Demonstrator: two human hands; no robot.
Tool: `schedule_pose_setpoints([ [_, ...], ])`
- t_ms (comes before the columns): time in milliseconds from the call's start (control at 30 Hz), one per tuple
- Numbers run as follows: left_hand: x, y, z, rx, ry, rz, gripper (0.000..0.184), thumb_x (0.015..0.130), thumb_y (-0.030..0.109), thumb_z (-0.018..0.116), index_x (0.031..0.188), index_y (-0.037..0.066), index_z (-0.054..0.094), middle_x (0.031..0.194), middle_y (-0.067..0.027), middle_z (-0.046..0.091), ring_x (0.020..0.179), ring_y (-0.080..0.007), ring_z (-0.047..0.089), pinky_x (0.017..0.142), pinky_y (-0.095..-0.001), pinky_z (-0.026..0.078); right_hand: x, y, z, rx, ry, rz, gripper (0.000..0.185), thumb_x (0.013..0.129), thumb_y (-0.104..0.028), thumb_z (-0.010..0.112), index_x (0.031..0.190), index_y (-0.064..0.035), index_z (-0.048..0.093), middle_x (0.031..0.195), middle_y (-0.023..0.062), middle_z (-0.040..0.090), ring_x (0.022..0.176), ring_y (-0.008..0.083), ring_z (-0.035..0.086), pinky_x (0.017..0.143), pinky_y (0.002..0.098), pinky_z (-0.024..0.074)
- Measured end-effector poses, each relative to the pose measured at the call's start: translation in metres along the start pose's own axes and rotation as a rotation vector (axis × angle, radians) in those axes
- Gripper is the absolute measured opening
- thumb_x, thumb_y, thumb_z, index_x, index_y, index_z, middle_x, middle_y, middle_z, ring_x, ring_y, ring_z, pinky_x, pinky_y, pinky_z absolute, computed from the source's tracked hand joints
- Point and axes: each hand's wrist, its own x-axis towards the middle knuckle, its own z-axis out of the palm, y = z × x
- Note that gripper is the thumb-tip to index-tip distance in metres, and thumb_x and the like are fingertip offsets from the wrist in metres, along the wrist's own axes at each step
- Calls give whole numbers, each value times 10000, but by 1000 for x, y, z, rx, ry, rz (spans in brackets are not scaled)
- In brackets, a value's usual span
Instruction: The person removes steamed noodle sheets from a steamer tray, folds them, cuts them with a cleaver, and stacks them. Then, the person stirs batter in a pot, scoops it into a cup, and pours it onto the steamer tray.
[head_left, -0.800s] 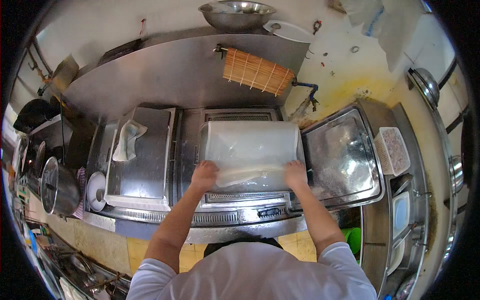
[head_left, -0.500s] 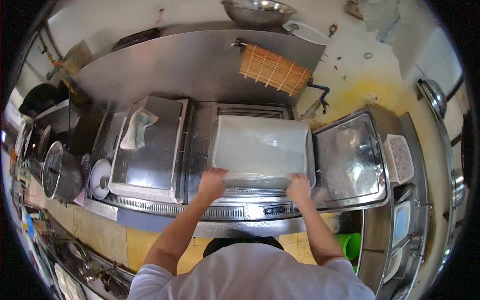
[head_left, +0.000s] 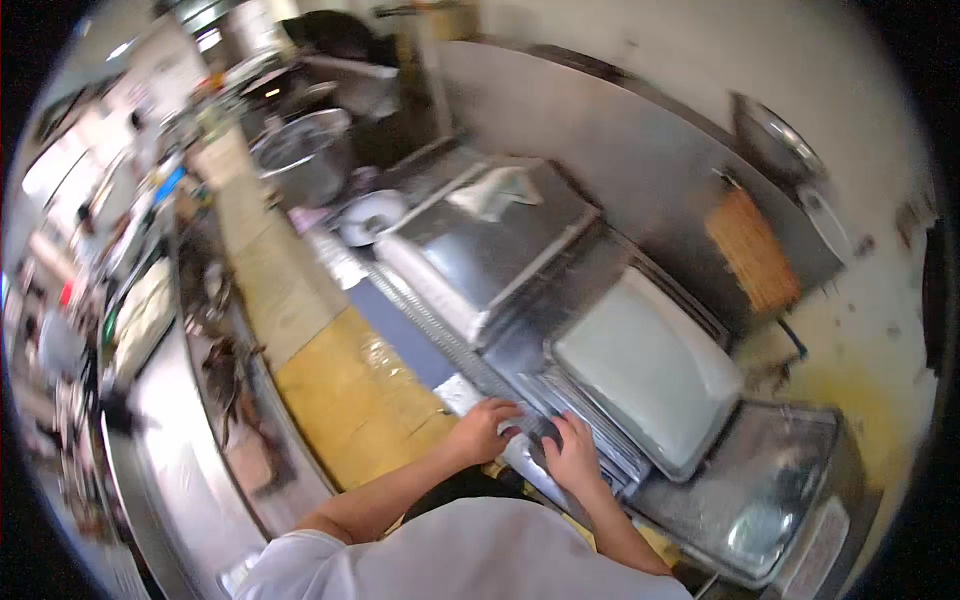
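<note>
My left hand (head_left: pixel 484 432) is over the front edge of the steel counter (head_left: pixel 400 345), its fingers loosely bent and apart. Close beside it is my right hand (head_left: pixel 572 456), fingers spread and curved, with nothing visible in them. Just beyond the right hand lies a rectangular tray (head_left: pixel 645 370) with a pale, smooth surface that looks covered in clear film. Neither hand touches the tray. Motion blurs the picture somewhat.
A steel box-like lid (head_left: pixel 475 265) with a white cloth (head_left: pixel 497 192) stands left of the tray. A metal tray (head_left: pixel 765 490) lies to the right. Farther left are a big pot (head_left: pixel 305 160) and a white dish (head_left: pixel 370 218). A bamboo mat (head_left: pixel 752 250) hangs on the back panel.
My view has swung to the left. Both hands have let go of the tray's near edge and drawn back toward me, closer together. The tray stays on the counter.
</note>
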Motion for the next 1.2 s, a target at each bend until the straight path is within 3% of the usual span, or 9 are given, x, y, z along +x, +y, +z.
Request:
schedule_pose_setpoints([
  [167, -63, 1, -36, 27, 155, -136, 238, 892, 174, 754, 1109, 78, 747, 1227, -146, 699, 1121, -349, 654, 994, -435, 532, 13, -52, 25, 51, -220, -290, 456, 901, -200, 676, 1279, 47, 613, 1398, 291, 535, 1291, 463, 499, 1113, 506, 403],
  [467, -154, -40, -118, 20, 478, -294, 237, 914, 200, 753, 1116, 76, 750, 1197, -141, 710, 1116, -353, 647, 974, -441, 530, 55, -169, 96, 119, -397, -512, 444, 875, -175, 714, 1263, 29, 647, 1383, 250, 582, 1283, 424, 548, 1102, 470, 435],
  [833, -313, -139, -248, 94, 769, -539, 246, 907, 195, 756, 1110, 58, 744, 1176, -147, 716, 1120, -353, 644, 981, -442, 518, 90, -359, 270, 112, -664, -833, 462, 916, -208, 685, 1301, 37, 615, 1383, 263, 569, 1269, 435, 549, 1088, 478, 445],
  [1200, -425, -171, -323, 131, 1150, -839, 267, 895, 202, 769, 1114, 51, 739, 1173, -151, 716, 1122, -354, 644, 975, -442, 515, 93, -511, 415, 194, -968, -1142, 422, 891, -153, 723, 1254, 45, 640, 1340, 265, 605, 1244, 424, 586, 1072, 449, 471],
])
